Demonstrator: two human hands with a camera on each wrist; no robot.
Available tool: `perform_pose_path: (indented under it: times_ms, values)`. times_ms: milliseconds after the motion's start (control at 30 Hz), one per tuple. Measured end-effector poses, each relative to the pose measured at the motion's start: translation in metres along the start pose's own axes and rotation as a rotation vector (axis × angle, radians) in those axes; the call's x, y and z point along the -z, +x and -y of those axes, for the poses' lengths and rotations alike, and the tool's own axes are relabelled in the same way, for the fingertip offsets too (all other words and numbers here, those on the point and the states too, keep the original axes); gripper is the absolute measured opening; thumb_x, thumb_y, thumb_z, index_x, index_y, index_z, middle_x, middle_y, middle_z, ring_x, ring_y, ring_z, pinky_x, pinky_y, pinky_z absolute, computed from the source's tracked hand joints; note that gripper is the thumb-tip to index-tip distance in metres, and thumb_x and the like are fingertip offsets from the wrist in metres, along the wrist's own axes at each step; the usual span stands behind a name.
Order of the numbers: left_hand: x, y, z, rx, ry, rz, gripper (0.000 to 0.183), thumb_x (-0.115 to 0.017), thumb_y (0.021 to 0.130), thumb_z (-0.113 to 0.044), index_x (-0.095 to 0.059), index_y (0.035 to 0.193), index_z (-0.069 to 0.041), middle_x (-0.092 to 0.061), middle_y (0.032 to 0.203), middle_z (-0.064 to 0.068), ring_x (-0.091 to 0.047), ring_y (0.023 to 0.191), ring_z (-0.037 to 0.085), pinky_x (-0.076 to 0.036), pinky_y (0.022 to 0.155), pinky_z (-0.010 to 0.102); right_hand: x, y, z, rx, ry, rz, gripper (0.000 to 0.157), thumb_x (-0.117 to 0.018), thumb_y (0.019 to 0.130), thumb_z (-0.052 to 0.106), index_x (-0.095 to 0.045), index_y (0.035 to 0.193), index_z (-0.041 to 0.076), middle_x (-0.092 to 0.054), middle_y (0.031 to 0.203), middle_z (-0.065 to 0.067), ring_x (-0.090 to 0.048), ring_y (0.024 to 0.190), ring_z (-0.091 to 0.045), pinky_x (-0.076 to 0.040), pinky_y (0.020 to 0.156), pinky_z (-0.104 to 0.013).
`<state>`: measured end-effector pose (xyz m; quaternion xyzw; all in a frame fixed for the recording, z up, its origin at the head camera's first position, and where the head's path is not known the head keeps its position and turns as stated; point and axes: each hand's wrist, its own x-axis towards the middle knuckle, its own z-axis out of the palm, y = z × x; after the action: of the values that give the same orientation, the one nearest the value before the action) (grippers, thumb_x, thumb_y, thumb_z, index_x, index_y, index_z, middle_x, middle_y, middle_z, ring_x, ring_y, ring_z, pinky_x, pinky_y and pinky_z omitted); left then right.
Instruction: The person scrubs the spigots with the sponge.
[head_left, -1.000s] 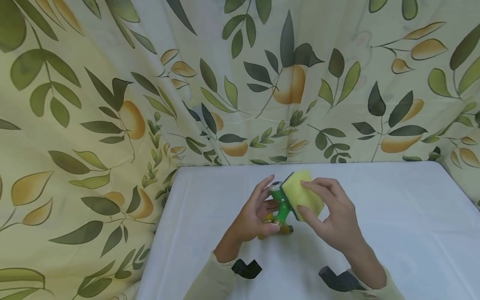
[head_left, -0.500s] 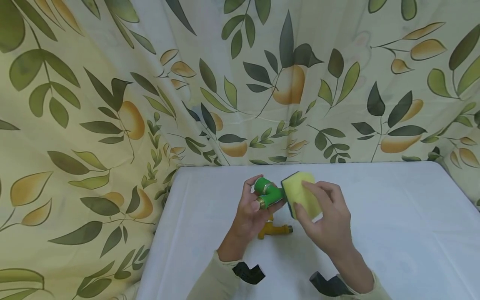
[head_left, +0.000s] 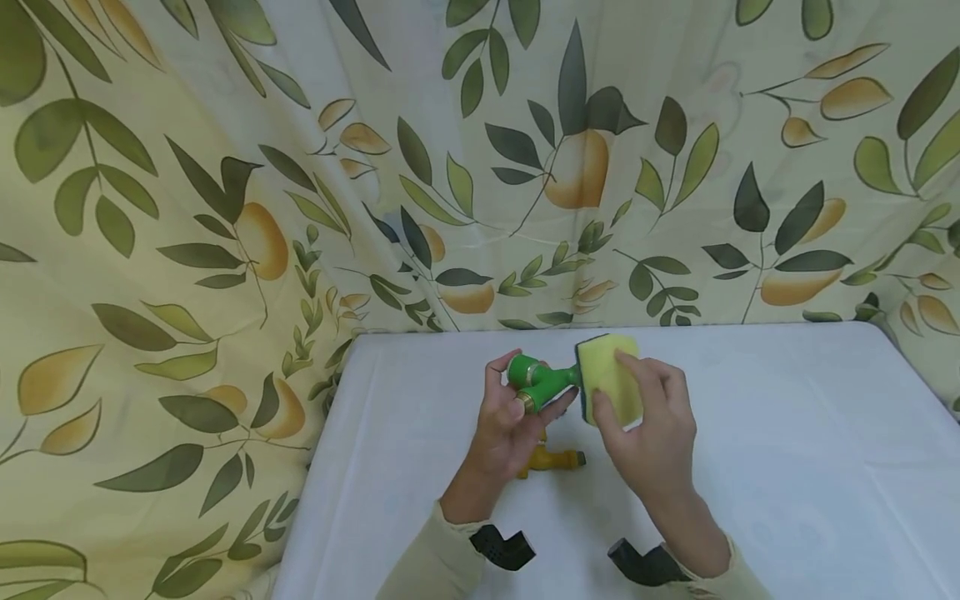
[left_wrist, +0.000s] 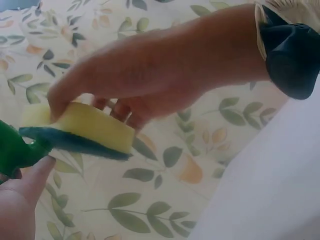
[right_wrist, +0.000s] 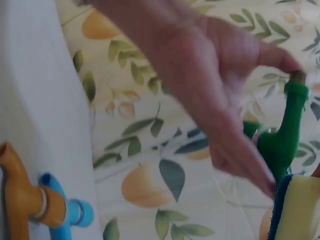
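My left hand holds a green faucet up over the table, thumb at its brass-coloured threaded end. In my right hand is a yellow sponge, pinched between thumb and fingers. The sponge's dark scouring side faces the faucet and meets its narrow end, as the left wrist view shows. In the right wrist view the green faucet stretches from the left thumb down to the sponge. Part of the faucet is hidden behind the left fingers.
A yellow-orange faucet lies on the white table, just beyond the left wrist. Beside it in the right wrist view is a blue faucet. A leaf-and-fruit patterned curtain hangs behind and left of the table.
The left hand has turned the green faucet from upright to sideways and lifted it off the yellow one in view. The sponge has shifted from the faucet's body to its narrow end.
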<state>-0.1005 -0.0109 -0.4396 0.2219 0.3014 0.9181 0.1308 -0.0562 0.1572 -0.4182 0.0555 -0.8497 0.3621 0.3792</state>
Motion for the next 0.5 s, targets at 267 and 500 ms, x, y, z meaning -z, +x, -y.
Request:
perform_pose_path:
  times_ms: [267,500]
  values:
    - [0.0004,-0.0006,-0.0022,-0.014,0.041,0.011,0.087,-0.081,0.086,-0.036,-0.015,0.139,-0.016,-0.051,0.125,0.000,-0.058,0.112,0.009,-0.053,0.102,0.028,-0.0074,-0.0067,0.0057,0.118,0.052,-0.006,0.050,-0.070,0.081,0.025,-0.067,0.128,0.006,-0.059,0.111,-0.020,-0.058,0.100,-0.027,-0.038,0.093,-0.001]
    - [-0.0008,0.0004,-0.0010,-0.021,0.018,0.008,0.086,-0.081,0.086,-0.035,-0.015,0.139,-0.018,-0.050,0.126,0.001,-0.057,0.114,0.010,-0.053,0.103,0.031,-0.0024,-0.0046,0.0070,0.033,0.031,0.040,0.051,-0.076,0.080,0.018,-0.066,0.128,0.005,-0.058,0.114,-0.020,-0.058,0.101,-0.027,-0.037,0.089,-0.002]
